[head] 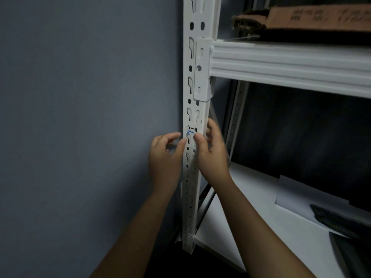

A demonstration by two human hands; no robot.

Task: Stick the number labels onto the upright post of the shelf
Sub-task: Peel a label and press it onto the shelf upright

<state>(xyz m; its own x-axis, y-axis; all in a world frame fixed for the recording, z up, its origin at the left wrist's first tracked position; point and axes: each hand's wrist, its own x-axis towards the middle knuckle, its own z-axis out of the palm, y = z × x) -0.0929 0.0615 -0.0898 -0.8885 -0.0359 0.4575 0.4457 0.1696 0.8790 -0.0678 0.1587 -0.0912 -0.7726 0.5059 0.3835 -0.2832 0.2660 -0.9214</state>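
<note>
From the head camera, a white slotted post (195, 93) of a metal shelf stands upright against a grey wall (84, 117). A see-through label (190, 132) with blue pen marks lies on the front of the post, below the bracket of a white beam (291, 63). The right hand (210, 155) wraps its fingers round the post's right edge and presses its thumb (198, 139) on the label. The left hand (165, 157) is just left of the post, fingers loosely curled, one fingertip touching the post's left edge beside the label; it holds nothing that I can make out. A cardboard box (313, 17) sits on the upper level, white sheets (271, 207) on the lower one.
</note>
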